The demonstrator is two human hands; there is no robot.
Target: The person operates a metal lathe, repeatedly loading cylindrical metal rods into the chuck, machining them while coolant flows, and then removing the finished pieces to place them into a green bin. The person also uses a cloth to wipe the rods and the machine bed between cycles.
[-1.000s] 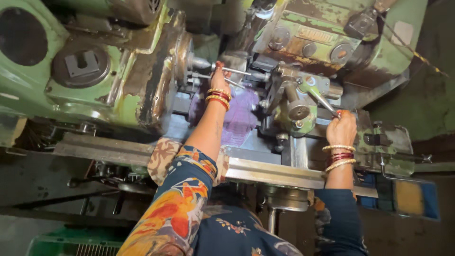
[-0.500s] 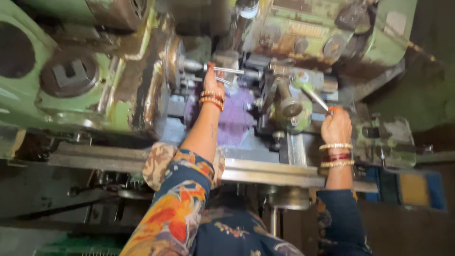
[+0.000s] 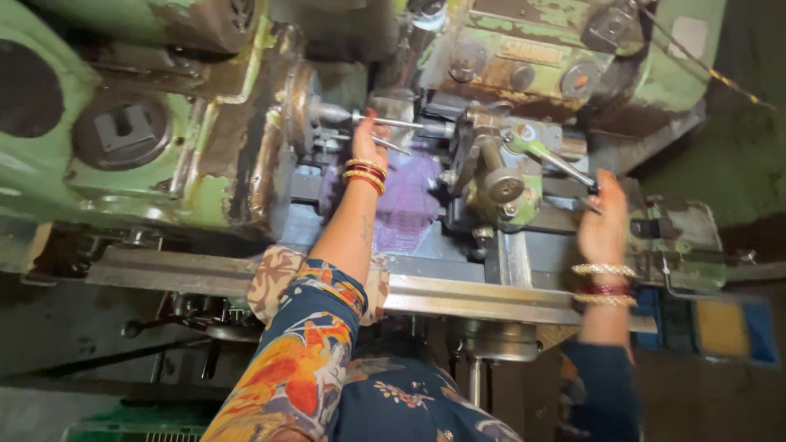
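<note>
Head view looking down at an old green lathe point(image 3: 147, 164) w/ chipped paint & rust. The person's left hand point(image 3: 370, 141) reaches up into the middle of the machine, fingers point(image 3: 365, 123) closed together around a thin bright metal rod point(image 3: 401, 124). The rod lies level, running from the round chuck point(image 3: 304, 106) on the headstock side, at the left, toward the dark tool block point(image 3: 446, 115) at the right. The wrist carries gold & red bangles point(image 3: 365, 173); the forearm is bare, w/ a flowered orange & blue sleeve point(image 3: 303, 360) lower down. Just below the hand a purple cloth point(image 3: 413, 196) lies on the lathe bed, between the chuck & the carriage point(image 3: 499, 188).

The right hand point(image 3: 604, 225) is at the right side of the carriage, fingers wrapped on the black end of a slim green-based lever point(image 3: 557, 164) that slants up-left to the carriage top. The picture is blurred there, so how tight the grip is can't be told exactly. Bangles point(image 3: 604, 285) sit on this wrist too.

A long steel rail point(image 3: 458, 295) runs along the lathe's near edge. A blue & yellow crate point(image 3: 720, 327) sits at the far right, near the bottom right corner.
</note>
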